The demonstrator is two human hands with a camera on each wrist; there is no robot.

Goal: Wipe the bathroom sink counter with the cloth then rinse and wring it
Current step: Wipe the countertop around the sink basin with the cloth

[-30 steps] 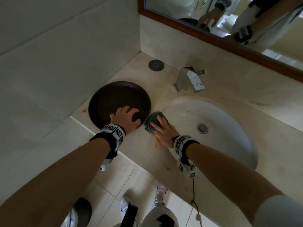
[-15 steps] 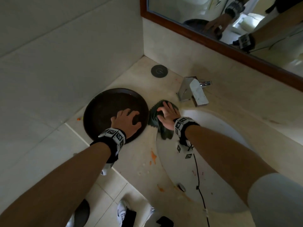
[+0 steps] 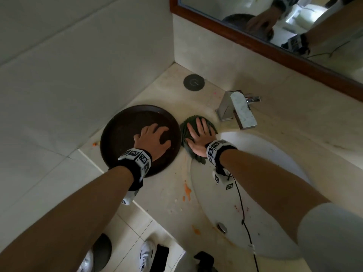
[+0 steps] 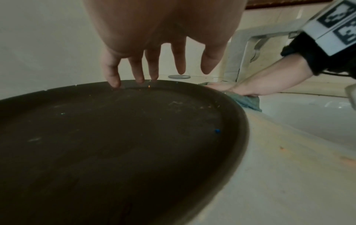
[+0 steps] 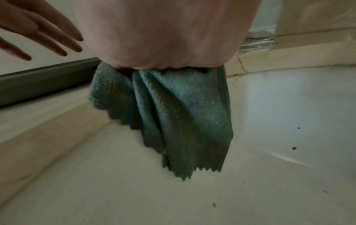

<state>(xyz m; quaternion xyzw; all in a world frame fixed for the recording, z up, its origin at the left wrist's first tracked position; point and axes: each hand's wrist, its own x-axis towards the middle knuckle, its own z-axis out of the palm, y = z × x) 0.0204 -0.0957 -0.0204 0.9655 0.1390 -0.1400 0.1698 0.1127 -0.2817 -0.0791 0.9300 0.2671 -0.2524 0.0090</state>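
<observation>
Since a second ago, right hand (image 3: 199,138) and cloth (image 3: 186,130) shifted from basin edge to counter (image 3: 167,193) near faucet (image 3: 235,108). Left hand (image 3: 152,141) spread, fingertips on dark tray (image 3: 121,134). Right palm flat, fingers straight, covering most of cloth; tail overhanging sink (image 3: 265,154).

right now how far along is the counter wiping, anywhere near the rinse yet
Midway through wiping. The right hand presses the green cloth flat on the counter between the dark tray and the faucet, while the left hand rests on the tray. Orange smears remain near the basin edge. Rinsing and wringing are not yet started.
</observation>
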